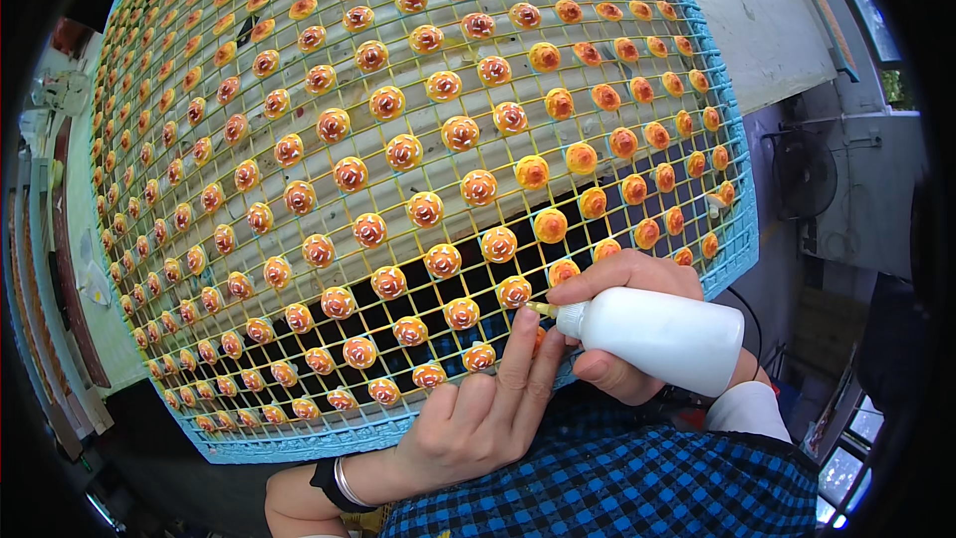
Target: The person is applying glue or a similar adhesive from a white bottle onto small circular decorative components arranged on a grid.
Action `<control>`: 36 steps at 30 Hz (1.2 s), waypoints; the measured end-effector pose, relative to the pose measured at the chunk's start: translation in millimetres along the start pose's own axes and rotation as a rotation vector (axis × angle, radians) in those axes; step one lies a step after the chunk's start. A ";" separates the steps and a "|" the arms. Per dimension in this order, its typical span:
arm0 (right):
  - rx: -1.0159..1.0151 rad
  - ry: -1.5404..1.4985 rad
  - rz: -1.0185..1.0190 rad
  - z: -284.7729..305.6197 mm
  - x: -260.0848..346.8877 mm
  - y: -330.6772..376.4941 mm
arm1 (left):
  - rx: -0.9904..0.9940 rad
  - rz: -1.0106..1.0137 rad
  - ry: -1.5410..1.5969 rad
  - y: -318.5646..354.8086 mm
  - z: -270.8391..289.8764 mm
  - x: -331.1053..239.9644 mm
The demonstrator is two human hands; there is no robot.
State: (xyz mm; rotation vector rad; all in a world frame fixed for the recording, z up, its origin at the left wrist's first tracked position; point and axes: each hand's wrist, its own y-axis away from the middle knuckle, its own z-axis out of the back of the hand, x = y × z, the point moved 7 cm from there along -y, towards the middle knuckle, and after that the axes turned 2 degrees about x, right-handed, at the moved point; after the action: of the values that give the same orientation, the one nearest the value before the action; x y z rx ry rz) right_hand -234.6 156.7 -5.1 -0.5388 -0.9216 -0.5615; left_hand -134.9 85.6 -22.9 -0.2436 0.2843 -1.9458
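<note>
My right hand (622, 364) is wrapped round a white squeeze bottle (665, 341), which lies almost level and points left. Its narrow yellowish nozzle (543, 310) ends just beside an orange rosette with white strokes (514, 291). My left hand (476, 428) lies over the near edge of the wire rack (329, 448), its fingers stretched toward the nozzle and holding nothing. The fingertips are at or against the nozzle; whether they touch it I cannot tell. Rosettes left of the nozzle carry white strokes, while those to the right, such as a plain orange rosette (550, 225), have none.
The rack's raised pale-blue border (732, 130) runs round the yellowish wire grid, which holds many rosettes in rows. A pale tabletop (762, 30) is at the far right. Beyond it stands a dark fan (803, 174). Long boards (40, 279) line the left side.
</note>
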 end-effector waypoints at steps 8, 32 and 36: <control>-0.027 -0.066 -0.042 4.4 -2.8 4.8 | 0.012 -0.006 0.008 -1.0 -0.2 -0.6; -0.112 -0.254 -0.214 -0.3 -5.6 40.5 | -0.130 -0.134 0.114 15.5 10.3 -8.5; -0.112 -0.236 -0.190 -2.1 -1.9 36.4 | -0.141 -0.126 0.096 15.3 9.8 -8.2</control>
State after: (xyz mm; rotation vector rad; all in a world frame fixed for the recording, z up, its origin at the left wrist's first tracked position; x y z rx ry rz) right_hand -210.5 182.4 -14.6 -0.6317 -1.1787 -0.7351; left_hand -115.5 86.7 -18.6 -0.2661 0.4808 -2.0675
